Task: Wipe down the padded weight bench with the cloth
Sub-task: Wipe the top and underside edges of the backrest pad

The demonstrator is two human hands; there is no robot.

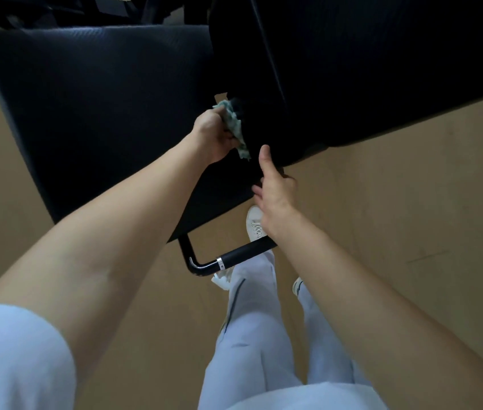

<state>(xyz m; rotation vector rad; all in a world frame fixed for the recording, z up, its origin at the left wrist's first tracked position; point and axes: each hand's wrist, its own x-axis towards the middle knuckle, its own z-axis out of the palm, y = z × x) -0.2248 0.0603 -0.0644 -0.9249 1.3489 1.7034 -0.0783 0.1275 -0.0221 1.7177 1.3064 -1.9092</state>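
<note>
A dark padded weight bench fills the upper half of the head view: a flat seat pad (pixel 101 119) on the left and a tilted back pad (pixel 382 69) on the right. My left hand (pixel 215 136) grips a crumpled pale green cloth (pixel 234 122) and presses it into the gap between the two pads. My right hand (pixel 275 190) rests on the lower edge of the back pad, thumb up and fingers spread, holding nothing.
A black bent metal handle bar (pixel 225 260) sticks out below the seat pad, over my legs and white shoe (pixel 254 223). Tan floor (pixel 397 217) surrounds the bench. Dark equipment (pixel 56 10) stands behind the bench at the top.
</note>
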